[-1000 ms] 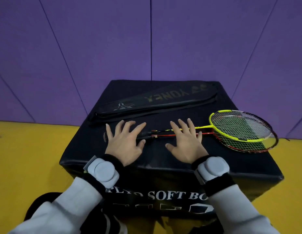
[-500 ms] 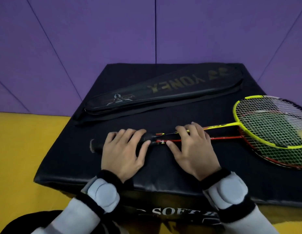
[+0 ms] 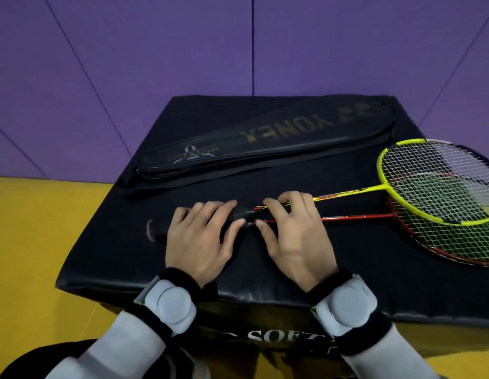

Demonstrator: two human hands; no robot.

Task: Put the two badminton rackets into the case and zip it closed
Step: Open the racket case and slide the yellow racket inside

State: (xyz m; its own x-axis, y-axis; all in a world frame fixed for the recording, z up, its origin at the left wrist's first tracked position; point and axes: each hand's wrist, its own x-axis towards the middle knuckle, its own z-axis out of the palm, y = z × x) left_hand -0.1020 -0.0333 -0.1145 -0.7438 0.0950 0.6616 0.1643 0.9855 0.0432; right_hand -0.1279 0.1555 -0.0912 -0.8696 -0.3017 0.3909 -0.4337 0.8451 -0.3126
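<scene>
Curling our left hand (image 3: 202, 239) round the black handles (image 3: 159, 228) at centre frame, we grip both. Our right hand (image 3: 298, 239) pinches the shafts of the yellow racket (image 3: 347, 193) and red racket (image 3: 361, 216). They lie on the black box (image 3: 123, 258), below the case (image 3: 265, 138). A second ago our fingers lay flat and spread.

The person wears long, pale grey sleeves, the left sleeve (image 3: 114, 348) and right sleeve (image 3: 388, 359) alike. A fuzzy black left wristband (image 3: 180, 277) and right wristband (image 3: 369, 335) wrap the cuffs. On each sits a smooth light grey pod, the left pod (image 3: 170, 307) and right pod (image 3: 344, 306), rounded at the corners with a raised round disc. The left hand (image 3: 199, 247) and right hand (image 3: 295, 242) are bare.
</scene>
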